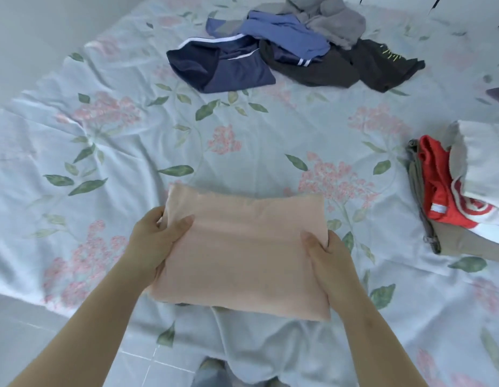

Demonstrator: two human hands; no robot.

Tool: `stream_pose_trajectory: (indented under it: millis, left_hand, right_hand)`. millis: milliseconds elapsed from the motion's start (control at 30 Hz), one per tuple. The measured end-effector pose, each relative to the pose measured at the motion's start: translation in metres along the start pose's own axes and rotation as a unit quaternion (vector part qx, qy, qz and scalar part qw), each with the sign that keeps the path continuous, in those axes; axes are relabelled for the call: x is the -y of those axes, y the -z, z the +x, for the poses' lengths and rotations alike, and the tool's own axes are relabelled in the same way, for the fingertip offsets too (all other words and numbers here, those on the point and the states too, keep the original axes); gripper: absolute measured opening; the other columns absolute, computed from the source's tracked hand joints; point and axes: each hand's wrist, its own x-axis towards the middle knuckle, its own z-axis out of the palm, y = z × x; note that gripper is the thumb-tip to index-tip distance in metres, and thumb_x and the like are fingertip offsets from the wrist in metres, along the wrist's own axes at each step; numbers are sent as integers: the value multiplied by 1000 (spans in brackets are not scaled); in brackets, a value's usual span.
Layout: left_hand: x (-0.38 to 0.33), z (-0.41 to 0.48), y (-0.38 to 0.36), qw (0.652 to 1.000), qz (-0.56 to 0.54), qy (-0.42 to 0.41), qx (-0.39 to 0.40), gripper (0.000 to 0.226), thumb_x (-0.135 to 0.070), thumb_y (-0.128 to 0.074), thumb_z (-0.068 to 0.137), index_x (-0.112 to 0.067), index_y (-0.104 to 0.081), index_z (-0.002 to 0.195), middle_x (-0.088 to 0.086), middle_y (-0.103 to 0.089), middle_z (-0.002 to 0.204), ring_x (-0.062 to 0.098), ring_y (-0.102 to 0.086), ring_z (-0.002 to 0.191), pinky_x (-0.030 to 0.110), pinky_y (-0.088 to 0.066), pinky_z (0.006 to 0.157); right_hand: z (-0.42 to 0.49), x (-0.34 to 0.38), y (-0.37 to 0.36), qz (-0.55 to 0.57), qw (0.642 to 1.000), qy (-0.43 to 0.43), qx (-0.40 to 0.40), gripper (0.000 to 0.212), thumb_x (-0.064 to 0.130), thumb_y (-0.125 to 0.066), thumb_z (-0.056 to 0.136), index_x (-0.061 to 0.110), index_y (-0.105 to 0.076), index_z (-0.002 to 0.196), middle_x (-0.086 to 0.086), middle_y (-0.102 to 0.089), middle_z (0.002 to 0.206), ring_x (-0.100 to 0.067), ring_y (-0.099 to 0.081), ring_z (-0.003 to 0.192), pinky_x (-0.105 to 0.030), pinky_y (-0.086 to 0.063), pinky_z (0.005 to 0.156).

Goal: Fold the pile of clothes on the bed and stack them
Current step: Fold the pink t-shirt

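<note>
**A:** So, how many hands are on the cloth?

**B:** Two. The left hand (153, 241) grips the left edge of the one peach cloth (242, 255), thumb on top and fingers under. The right hand (323, 255) grips the right edge the same way.

**A:** Where is it?

**B:** It is a folded rectangle at the near edge of the bed (117, 141), about midway along. I cannot tell whether it lies on the sheet or is just lifted off it.

**A:** And the rest?

**B:** There is one loose pile (293, 51) near the far edge. I count four pieces, all overlapping: navy shorts (223, 71) with white stripes, a blue piece (284, 34), a grey piece (335, 20) and a dark piece (368, 68). More may be hidden beneath.

**A:** Any folded ones?

**B:** One stack (460, 191) sits at the right edge, well apart from the cloth. Three layers show: khaki (460, 241) at the bottom, then red (438, 191), then white (482, 157) on top.
</note>
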Motion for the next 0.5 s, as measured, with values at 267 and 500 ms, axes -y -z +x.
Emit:
stream_pose_trajectory:
  millis: [267,500]
  left_hand:
    - [-128,-79,-1,998,-5,20,58,21,-22,-71,82,-28,-58,97,-4,-67,98,12,-66,82,21,-51,59]
    - [-202,-115,-69,988,97,-14,123,29,-28,-69,84,-21,-55,108,-5,-63,101,17,-60,91,33,-49,78]
  right_hand:
    - [-77,117,83,8,998,-52,-45,17,38,-57,91,22,-56,85,2,-64,82,-16,-61,75,-29,-45,60]
    - [-101,158,172,28,991,-76,-104,16,31,-55,93,16,-59,90,-6,-62,83,-19,-57,73,-26,-42,59]
